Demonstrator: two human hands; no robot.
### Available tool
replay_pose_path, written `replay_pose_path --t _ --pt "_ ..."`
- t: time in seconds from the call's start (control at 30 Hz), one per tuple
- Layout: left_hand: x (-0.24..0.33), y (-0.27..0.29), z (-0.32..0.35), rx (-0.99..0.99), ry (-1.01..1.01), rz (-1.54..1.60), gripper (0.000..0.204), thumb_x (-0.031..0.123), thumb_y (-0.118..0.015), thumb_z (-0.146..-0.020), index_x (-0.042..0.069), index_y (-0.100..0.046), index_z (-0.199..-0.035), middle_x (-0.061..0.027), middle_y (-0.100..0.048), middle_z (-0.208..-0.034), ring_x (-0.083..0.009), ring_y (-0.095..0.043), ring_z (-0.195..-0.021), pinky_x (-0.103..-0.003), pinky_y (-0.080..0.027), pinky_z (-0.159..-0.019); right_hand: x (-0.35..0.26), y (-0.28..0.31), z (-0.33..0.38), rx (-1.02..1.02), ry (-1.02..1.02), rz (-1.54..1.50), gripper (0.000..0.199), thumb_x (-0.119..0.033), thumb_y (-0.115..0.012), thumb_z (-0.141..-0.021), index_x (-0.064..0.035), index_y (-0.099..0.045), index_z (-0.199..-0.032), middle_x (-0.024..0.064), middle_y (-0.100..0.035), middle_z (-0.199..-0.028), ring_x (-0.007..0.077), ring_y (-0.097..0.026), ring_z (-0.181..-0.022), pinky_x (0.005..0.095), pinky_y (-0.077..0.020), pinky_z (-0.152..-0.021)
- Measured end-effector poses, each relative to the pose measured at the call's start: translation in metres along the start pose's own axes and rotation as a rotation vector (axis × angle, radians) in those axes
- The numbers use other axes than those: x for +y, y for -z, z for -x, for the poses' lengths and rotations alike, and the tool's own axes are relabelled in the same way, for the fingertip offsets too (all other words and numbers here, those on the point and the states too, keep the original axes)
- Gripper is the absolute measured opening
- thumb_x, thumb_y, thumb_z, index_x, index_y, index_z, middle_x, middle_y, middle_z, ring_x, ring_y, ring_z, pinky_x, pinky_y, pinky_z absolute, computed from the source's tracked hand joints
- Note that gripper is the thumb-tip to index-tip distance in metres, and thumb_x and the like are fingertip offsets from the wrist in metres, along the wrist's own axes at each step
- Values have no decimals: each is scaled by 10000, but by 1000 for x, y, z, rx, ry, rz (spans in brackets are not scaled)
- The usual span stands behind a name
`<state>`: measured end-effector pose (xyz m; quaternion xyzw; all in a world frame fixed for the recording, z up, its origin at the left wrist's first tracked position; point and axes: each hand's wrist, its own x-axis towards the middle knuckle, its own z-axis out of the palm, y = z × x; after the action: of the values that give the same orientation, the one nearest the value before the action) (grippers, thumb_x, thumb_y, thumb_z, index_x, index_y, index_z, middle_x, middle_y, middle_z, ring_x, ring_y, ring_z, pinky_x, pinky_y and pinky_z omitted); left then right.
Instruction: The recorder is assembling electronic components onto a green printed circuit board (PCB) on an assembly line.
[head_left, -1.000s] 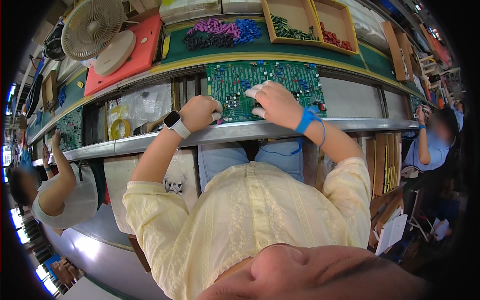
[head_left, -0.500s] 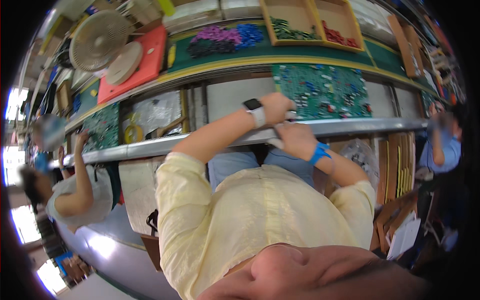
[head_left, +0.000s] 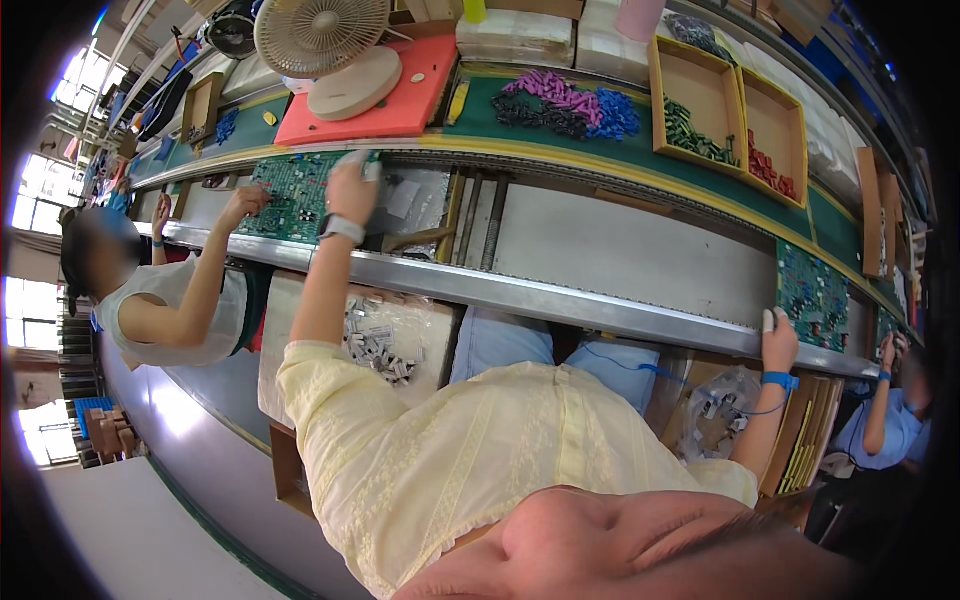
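Observation:
At the left, my left hand, with white-covered fingertips, is closed over the right edge of a green circuit board. A co-worker's hand is over the same board. Far to the right, my right hand is at the metal rail, beside the near left corner of a second green circuit board. Its white-tipped fingers point up, slightly apart, with nothing visible between them. Many small parts stand on both boards. I wear a watch on the left wrist and a blue band with a cord on the right.
Beyond the rails lie purple, black and blue parts and a divided tray of green and red parts. A fan stands near a red mat. By my lap are loose metallic parts and a plastic bag.
My hands, close together near the middle before, have spread apart: the left to the left board, the right to the right. The second board has shifted right along the rails. The view has turned left.

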<state>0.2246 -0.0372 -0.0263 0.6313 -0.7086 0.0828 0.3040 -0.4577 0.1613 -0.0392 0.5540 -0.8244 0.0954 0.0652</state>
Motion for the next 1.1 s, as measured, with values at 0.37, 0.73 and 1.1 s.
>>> replay_pose_path --t 0.37,0.73,1.1 --pt "-171 45 38 -431 831 -620 709 614 -248 -851 105 -374 -1328 -212 -495 -1244 -365 -436 -1192 -556 -214 -1014 31 -17 -70 -67 -56 94 285 -325 -560 -824 -57 -594 -914 256 -596 -864 447 -554 -833 507 -454 -705" --pt "-111 54 56 -502 653 -447 735 590 -278 -866 86 -235 -1399 -207 -505 -1233 -357 -446 -1175 -574 -123 -1036 -271 -20 -122 -92 760 -486 295 -110 -530 -795 -64 -563 -1084 142 -581 -1070 322 -526 -1018 404 -428 -873" --pt "-17 53 82 -549 338 -343 691 490 -411 -876 62 -247 -1393 -268 -473 -1237 -367 -426 -1194 -529 -169 -1043 -338 -100 -169 158 623 -240 266 -41 -458 -817 -9 -529 -1071 197 -519 -1077 368 -495 -994 449 -464 -819"
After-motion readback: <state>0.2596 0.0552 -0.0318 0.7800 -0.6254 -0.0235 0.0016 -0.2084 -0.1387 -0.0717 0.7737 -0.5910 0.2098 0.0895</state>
